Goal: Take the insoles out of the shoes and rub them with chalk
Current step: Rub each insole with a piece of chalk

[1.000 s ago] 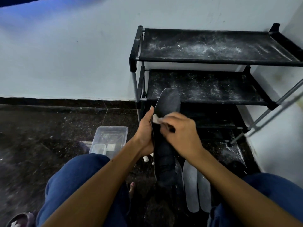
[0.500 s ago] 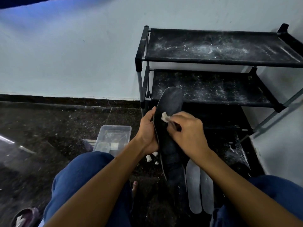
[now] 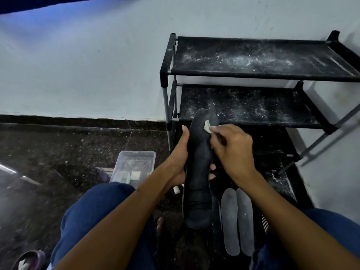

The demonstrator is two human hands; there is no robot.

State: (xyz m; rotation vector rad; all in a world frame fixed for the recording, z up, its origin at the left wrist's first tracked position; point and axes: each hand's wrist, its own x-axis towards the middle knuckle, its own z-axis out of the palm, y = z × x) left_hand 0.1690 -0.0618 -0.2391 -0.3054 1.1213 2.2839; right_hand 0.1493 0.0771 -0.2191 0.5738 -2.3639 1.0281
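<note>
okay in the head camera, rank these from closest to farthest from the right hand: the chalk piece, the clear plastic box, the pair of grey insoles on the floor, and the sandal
1. chalk piece: pinched in the right hand itself.
2. grey insoles: on the floor just below it.
3. clear plastic box: left, past the left hand.
4. sandal: far bottom-left corner.

Matt black insole (image 3: 199, 168); clear plastic box (image 3: 136, 162); glossy speckled floor (image 3: 58, 152)
</note>
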